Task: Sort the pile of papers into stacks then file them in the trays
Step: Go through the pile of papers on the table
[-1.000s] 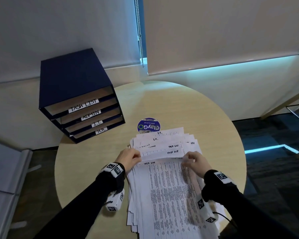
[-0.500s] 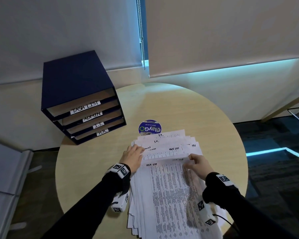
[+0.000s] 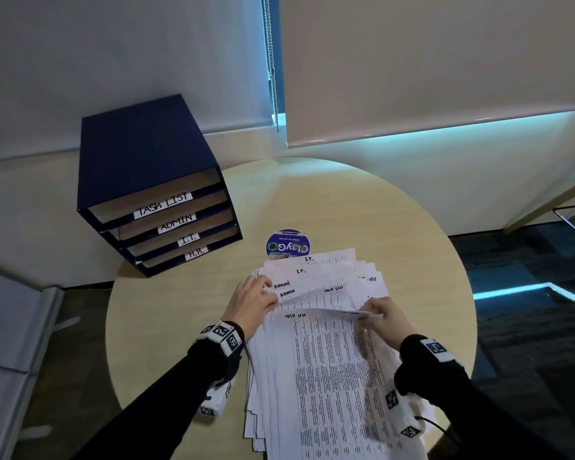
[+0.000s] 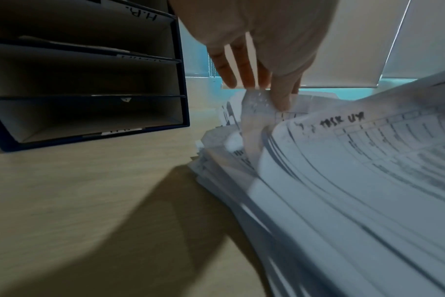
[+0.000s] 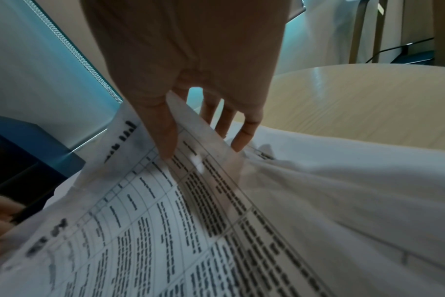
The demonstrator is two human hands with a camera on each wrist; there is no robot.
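A fanned pile of printed papers (image 3: 326, 376) lies on the round wooden table (image 3: 186, 327), with handwritten headings such as I.T., ADMIN and TASK LIST. My left hand (image 3: 254, 302) is at the pile's far left edge, its fingers (image 4: 280, 94) pinching the lifted corners of a few sheets (image 4: 257, 112). My right hand (image 3: 384, 318) pinches the far right edge of the top Task List sheet (image 5: 145, 201) between thumb (image 5: 163, 128) and fingers, raising it off the pile. A dark blue tray unit (image 3: 146, 180) labelled TASK LIST, ADMIN, I.T., H.R. stands at the table's back left.
A round blue sticker or coaster (image 3: 287, 244) lies just beyond the pile. Roller blinds and a bead chain (image 3: 273, 61) hang behind the table. Bare tabletop lies left of the pile (image 4: 89, 180). A chair frame (image 3: 571, 217) stands at the right on dark carpet.
My left hand has slid forward along the pile's left edge, uncovering ADMIN headings. My right hand has lifted the top sheet's far edge higher.
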